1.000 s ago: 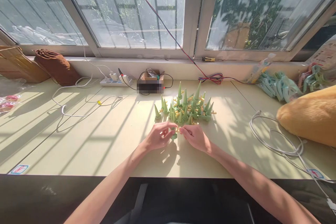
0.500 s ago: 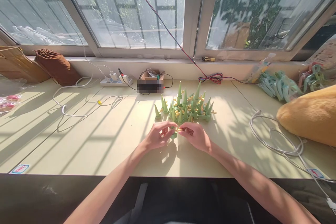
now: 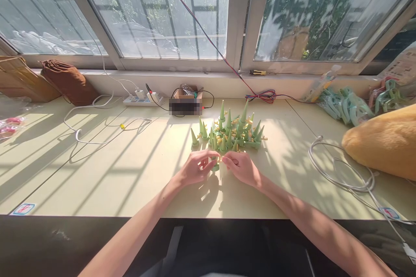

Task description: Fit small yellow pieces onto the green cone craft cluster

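Observation:
My left hand [image 3: 199, 167] is closed around a small green cone piece [image 3: 215, 167], held upright near the tabletop, its upper part mostly behind the fingers. Close beside it, my right hand [image 3: 242, 167] is pinched at a tiny yellow piece [image 3: 220, 159] against the cone's side. Fingertips hide most of that yellow piece, so its shape cannot be made out. Just beyond both hands stands a cluster of green pointed cones [image 3: 229, 132], several of them with small yellow bits sticking out sideways.
On the pale table [image 3: 146, 186], a white power strip [image 3: 143, 101] and a small box [image 3: 191, 91] stand near the window. White cables [image 3: 97, 143] lie left, a coiled grey cable [image 3: 341, 181] right. A tan plush object [image 3: 383, 143] and green plastic clips [image 3: 346, 106] sit far right.
My right hand's fingers have curled tighter and turned a little at the yellow piece, which shows less now. My left hand has stayed in place with the cone.

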{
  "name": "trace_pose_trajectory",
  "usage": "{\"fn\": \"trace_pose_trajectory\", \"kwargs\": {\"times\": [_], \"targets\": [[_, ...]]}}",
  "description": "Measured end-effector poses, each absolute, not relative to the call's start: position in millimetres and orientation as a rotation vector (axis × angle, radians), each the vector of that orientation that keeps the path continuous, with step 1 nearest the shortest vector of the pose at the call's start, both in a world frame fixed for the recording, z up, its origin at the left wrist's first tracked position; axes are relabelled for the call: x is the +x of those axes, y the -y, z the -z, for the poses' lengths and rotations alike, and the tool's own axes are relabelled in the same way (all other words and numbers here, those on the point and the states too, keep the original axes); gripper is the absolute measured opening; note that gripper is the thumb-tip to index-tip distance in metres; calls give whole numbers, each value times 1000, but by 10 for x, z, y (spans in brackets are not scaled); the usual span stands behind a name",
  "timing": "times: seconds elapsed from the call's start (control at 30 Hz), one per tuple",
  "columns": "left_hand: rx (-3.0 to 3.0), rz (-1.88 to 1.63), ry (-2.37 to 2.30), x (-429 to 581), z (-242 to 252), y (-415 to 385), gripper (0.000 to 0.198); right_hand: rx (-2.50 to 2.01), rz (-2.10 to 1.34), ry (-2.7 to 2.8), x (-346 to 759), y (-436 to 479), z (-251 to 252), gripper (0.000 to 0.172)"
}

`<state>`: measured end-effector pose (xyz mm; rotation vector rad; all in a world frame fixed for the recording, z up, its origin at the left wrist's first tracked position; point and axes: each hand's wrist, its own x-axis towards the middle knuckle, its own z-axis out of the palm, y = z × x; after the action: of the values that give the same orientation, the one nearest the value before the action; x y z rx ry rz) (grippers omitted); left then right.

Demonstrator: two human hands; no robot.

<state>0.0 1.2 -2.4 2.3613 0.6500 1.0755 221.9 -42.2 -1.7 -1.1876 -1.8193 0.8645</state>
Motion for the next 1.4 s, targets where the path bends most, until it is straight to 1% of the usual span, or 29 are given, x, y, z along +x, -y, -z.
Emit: {"fn": "trace_pose_trajectory", "kwargs": {"times": [0.07,0.1,0.23,0.3,0.43,0.5,0.57,0.67,0.83,0.93,1.07,1.13,1.2,1.3,1.4], "targets": [[2361,-1075,-670,-3,19,-16,18,-1203,-866,1792,2221,426,7,31],[2363,-1076,-677,-5,18,-19,18,-1201,-871,1787,2221,426,5,28],[2375,-1074,-683,-10,31,-25,18,-1150,-869,1819,2216,420,16,22],[2385,-1079,-668,-9,39,-24,18,-1144,-856,1854,2214,416,25,27],[2412,-1097,-628,-1,44,-15,17,-1162,-847,1898,2214,413,34,45],[2420,-1096,-627,2,42,-12,17,-1179,-854,1888,2215,415,30,49],[2423,-1091,-640,3,41,-13,17,-1200,-868,1870,2217,420,20,43],[2423,-1095,-662,3,37,-19,17,-1225,-882,1849,2225,424,10,26],[2424,-1086,-683,3,32,-24,19,-1196,-889,1859,2231,420,24,20],[2430,-1081,-674,-1,41,-20,20,-1188,-876,1899,2227,422,24,24],[2447,-1089,-631,-1,51,-14,19,-1195,-861,1934,2222,426,20,46],[2447,-1090,-629,2,47,-12,19,-1216,-872,1920,2222,427,19,51],[2443,-1095,-641,6,38,-11,19,-1234,-889,1891,2223,429,17,46],[2430,-1107,-664,11,26,-13,18,-1237,-901,1856,2224,431,20,30],[2426,-1114,-666,10,29,-16,18,-1209,-907,1854,2221,432,30,22]]}}
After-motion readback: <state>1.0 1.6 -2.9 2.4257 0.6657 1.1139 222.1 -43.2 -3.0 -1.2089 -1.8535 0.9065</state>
